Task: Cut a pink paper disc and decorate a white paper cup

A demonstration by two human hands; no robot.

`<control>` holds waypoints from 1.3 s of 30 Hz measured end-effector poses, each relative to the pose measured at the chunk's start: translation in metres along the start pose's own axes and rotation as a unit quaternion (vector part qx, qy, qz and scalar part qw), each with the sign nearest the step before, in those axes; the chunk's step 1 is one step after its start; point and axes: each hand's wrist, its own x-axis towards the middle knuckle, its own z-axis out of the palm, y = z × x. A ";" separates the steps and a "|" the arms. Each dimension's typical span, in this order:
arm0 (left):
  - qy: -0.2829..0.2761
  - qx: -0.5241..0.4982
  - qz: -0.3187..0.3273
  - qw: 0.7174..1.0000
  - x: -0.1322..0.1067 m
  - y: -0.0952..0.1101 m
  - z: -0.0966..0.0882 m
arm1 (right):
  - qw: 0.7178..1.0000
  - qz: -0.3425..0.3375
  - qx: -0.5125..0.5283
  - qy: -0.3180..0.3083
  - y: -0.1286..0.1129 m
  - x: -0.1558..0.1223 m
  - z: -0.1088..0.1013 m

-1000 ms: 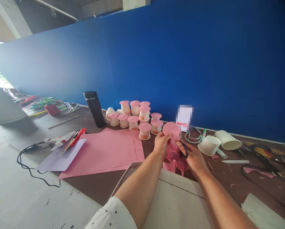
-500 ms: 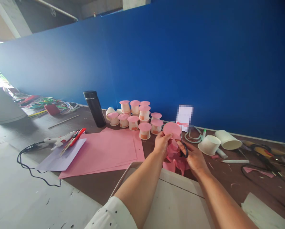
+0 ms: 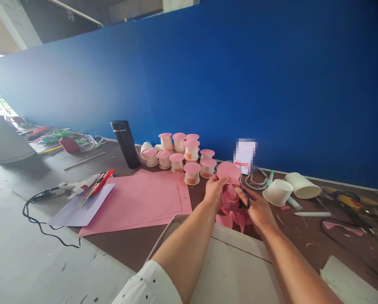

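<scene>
A round disc of pink paper (image 3: 228, 170) is pinched by its lower edge between the thumb and fingers of my left hand (image 3: 215, 190). Dark-handled scissors (image 3: 245, 198) are in my right hand (image 3: 257, 210), their blades pointing up along the disc's right edge. Beneath both hands lie crumpled pink paper scraps (image 3: 229, 220). Just beyond my left hand stand several white paper cups topped with pink discs, the nearest a decorated cup (image 3: 192, 176); some are stacked in two levels.
Pink sheets (image 3: 138, 196) lie left, with a lilac sheet (image 3: 93, 211), a red utility knife (image 3: 100, 183) and a glue gun (image 3: 79, 185). A black flask (image 3: 126, 145) stands behind. Plain paper cups (image 3: 277, 193), a white pen (image 3: 312, 214) and black cables (image 3: 344, 226) are right.
</scene>
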 end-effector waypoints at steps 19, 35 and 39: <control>0.000 0.004 0.005 1.000 -0.001 0.001 0.000 | 1.000 -0.003 0.003 -0.003 0.001 0.001 0.000; 0.008 0.004 0.003 1.000 0.002 -0.002 0.000 | 1.000 -0.007 -0.012 0.001 0.002 0.001 -0.001; 0.009 0.001 0.004 1.000 0.001 -0.001 0.000 | 1.000 -0.015 -0.015 0.003 0.005 0.003 -0.001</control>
